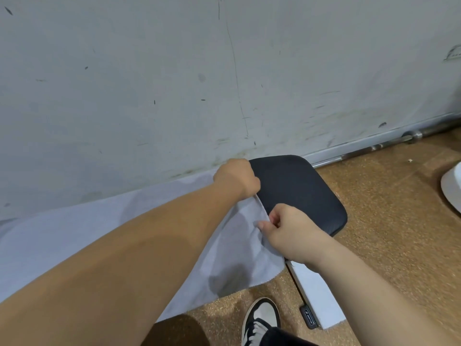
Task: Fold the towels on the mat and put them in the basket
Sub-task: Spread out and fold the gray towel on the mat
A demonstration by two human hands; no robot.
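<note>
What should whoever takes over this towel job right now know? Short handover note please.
Left hand: grip closed on the towel's right edge, at the far end by the wall.
Right hand: pinches the same edge, nearer the body.
Towel: light grey, spread out to the left, with its right end lifted over the black pad.
Done: no fold is visible in this towel.
Left: fold it, then put it in the basket. No basket is clearly in view. The white object at the right edge is cut off, so I can't tell what it is.
</note>
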